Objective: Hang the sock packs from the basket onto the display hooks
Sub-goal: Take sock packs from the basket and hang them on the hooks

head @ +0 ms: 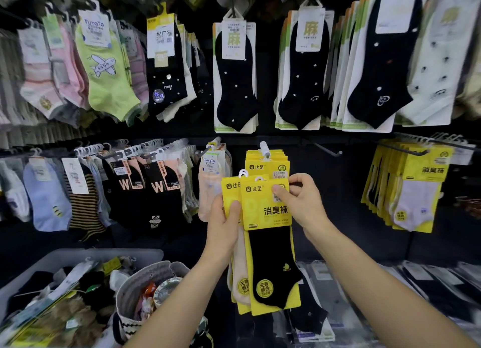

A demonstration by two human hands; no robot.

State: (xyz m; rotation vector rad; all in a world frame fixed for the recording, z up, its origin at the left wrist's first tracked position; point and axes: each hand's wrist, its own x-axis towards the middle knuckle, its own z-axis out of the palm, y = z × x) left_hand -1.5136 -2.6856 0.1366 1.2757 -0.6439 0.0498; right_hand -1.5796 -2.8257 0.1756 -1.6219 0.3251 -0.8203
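**Two yellow sock packs held up below a display hook**

We stand facing a dark wall of hanging socks. Our left hand [224,224] grips the rear sock pack [230,191] by its left edge, with the thumb pressed on the front of the yellow card. This pack holds a pale sock. Our right hand [303,202] pinches the top right corner of the front sock pack [268,243], thumb in front and fingers curled behind. The front pack holds a black sock and overlaps the rear one.

Both packs sit between our hands at the middle of the view. Their white hanger loops are just below a white-tipped hook [264,148] and are not on it. More yellow packs [268,163] of the same kind hang from that hook.

At lower left a grey tub [78,254] holds loose sock packs. A round striped basket [135,288] stands just beside it.
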